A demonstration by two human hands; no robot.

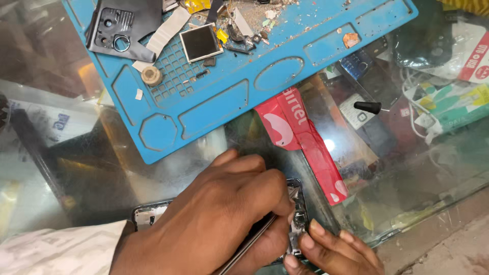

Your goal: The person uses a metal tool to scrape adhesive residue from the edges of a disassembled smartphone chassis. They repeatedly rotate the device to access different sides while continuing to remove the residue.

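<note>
An opened dark phone [297,203] lies flat on the glass counter [76,168], its inner parts showing at the right end. My left hand [224,214], with a white sleeve behind it, rests over the phone's middle and is closed on a thin dark metal tool [250,243]. The tool's tip points toward the phone's right end, where fingers hide it. My right hand [336,252] comes in from the bottom right, its fingertips pressing on the phone's right edge and lower corner.
A blue work mat [214,102] lies beyond the phone with a black back cover [122,25], a small square screen [200,42], a round beige cap [151,76] and scraps. A red paper packet [300,137] lies to the right, near a black cone-shaped tip [368,107]. The counter's edge runs along the lower right.
</note>
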